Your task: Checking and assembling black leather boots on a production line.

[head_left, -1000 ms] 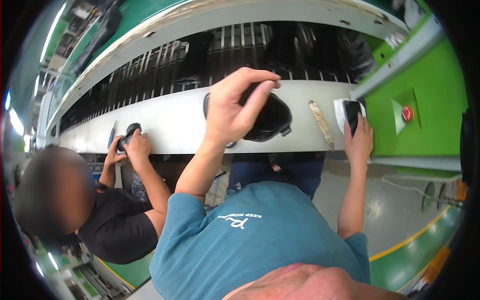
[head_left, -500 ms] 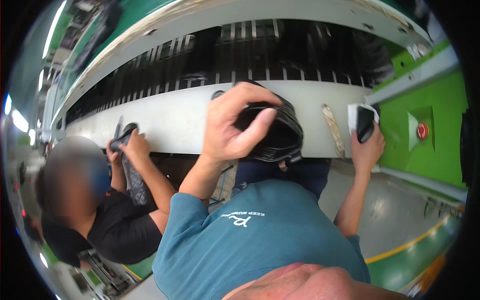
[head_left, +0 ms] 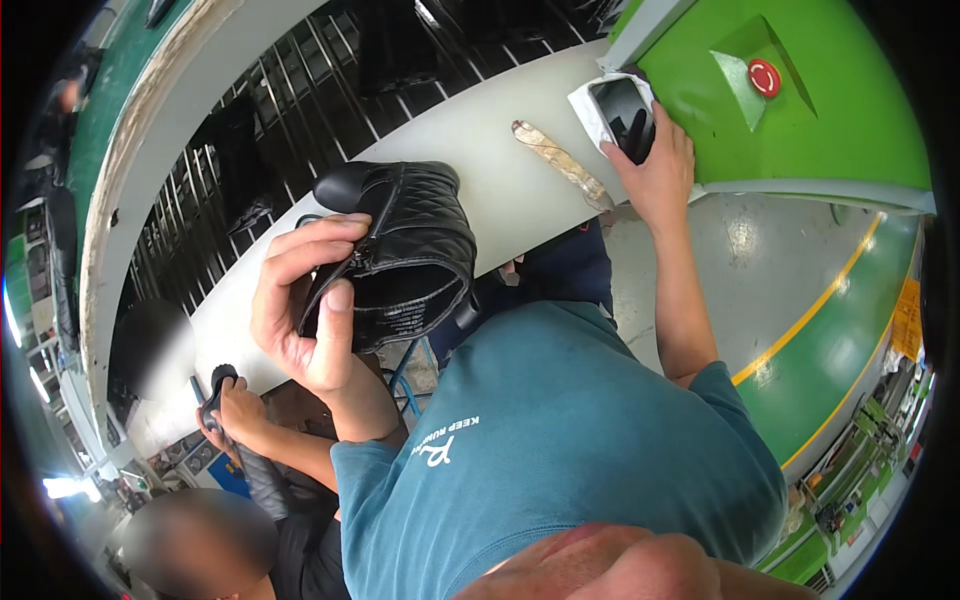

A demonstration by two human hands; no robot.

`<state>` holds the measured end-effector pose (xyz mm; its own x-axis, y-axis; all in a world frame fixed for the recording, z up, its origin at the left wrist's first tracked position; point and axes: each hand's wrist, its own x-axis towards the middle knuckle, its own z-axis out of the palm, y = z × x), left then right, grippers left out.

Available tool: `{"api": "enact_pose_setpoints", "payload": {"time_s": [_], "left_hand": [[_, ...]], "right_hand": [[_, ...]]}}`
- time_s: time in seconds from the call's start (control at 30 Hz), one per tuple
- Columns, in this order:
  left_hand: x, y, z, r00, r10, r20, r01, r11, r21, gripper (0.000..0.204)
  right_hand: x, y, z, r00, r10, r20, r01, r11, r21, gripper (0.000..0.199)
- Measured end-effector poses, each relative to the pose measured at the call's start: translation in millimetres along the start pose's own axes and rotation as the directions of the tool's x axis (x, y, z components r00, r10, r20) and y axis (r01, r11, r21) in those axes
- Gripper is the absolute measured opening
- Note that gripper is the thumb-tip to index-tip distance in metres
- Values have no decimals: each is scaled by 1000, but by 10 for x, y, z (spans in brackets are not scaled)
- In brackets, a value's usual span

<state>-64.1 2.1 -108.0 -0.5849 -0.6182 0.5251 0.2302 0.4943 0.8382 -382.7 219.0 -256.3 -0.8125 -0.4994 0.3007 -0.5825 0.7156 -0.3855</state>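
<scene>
My left hand [head_left: 305, 305] grips a black quilted shoe upper [head_left: 405, 255] by its open collar and holds it up off the white work ledge [head_left: 500, 150], opening toward me. My right hand [head_left: 655, 170] rests at the ledge's right end, fingers on a dark glossy piece [head_left: 622, 112] that lies on a white sheet. A worn wooden stick [head_left: 562, 162] lies on the ledge between my two hands.
A co-worker sits at my lower left, a hand [head_left: 232, 410] holding a small black tool at the ledge. Behind the ledge runs a slatted black conveyor rack [head_left: 300, 90]. A green machine panel with a red button [head_left: 765, 77] stands at right; grey floor with a yellow line [head_left: 810, 310] below.
My left hand has lifted the black quilted upper off the ledge and drawn it toward me. My right hand has stayed on the dark piece at the right.
</scene>
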Motion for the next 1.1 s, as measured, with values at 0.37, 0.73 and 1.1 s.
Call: {"api": "enact_pose_setpoints", "payload": {"time_s": [0.37,0.73,1.1], "left_hand": [[-75,-39,-32,999,46,-26,-45,999,10,25],[-385,18,-168,996,85,23,-86,996,15,26],[-794,383,-440,999,53,13,-54,983,175,26]], "right_hand": [[-41,47,-16,1000,10,10,-10,1000,19,91],[-211,-110,-169,980,-151,-132,172,971,167,73],[114,-1593,-286,471,-746,471,329,643,691,68]]}}
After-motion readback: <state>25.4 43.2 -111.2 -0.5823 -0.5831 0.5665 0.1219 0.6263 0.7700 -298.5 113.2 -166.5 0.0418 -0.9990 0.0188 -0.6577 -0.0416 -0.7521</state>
